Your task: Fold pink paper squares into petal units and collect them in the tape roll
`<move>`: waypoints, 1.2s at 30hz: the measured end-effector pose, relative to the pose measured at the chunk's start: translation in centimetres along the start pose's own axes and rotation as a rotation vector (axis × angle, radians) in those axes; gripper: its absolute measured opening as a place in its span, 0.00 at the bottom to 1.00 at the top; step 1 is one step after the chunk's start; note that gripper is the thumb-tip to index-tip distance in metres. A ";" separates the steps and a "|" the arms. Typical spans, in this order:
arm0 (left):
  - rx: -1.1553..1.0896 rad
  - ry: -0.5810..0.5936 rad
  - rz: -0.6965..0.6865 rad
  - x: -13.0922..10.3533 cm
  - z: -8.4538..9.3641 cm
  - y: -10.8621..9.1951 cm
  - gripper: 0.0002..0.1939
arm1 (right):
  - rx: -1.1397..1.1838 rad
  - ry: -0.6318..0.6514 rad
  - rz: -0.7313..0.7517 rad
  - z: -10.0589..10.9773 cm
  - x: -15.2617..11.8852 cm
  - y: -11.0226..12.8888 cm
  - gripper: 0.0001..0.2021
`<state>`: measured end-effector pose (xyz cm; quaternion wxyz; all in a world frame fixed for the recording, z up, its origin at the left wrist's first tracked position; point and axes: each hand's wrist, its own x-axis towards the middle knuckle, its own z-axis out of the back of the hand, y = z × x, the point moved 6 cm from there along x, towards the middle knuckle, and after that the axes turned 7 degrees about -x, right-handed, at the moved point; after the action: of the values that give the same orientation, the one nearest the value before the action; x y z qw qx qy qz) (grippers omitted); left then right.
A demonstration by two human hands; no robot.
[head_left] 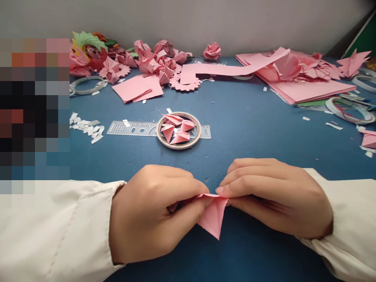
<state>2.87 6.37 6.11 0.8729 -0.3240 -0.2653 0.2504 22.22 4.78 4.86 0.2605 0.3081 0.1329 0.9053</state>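
Between my hands is a small piece of pink paper (214,218), creased down its middle, with a pointed corner hanging down. My left hand (155,211) pinches its upper left edge between thumb and fingers. At the upper right corner, my right hand (273,196) grips the same paper with its fingertips. Beyond them, a roll of double-sided tape (158,138) lies flat on a clear stencil ruler (129,128). Inside the tape ring sit several small folded pink paper pieces (179,137).
On the blue table (258,133), white paper scraps (86,126) lie at left. Crumpled pink paper flowers (164,58) pile along the back wall. Stacked pink sheets (311,88) and another tape roll (349,111) are at the right. A pixelated patch covers the far left.
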 end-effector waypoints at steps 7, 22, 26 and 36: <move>-0.025 0.024 0.019 -0.1 -0.3 0.2 0.17 | -0.027 0.027 0.024 -0.3 -0.1 0.0 0.07; -0.169 -0.005 0.060 0.5 -0.2 0.6 0.16 | -0.062 -0.021 -0.001 0.5 -0.1 0.3 0.08; -0.188 -0.040 0.122 0.9 -0.1 1.1 0.18 | -0.107 -0.056 -0.080 0.4 -0.2 0.0 0.06; -0.097 0.077 0.060 0.4 -0.4 0.7 0.17 | -0.148 -0.031 -0.103 -0.5 -0.5 0.1 0.04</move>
<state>3.29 6.90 5.51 0.8578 -0.3833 -0.2334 0.2505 22.18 4.37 4.23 0.3308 0.2949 0.0774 0.8931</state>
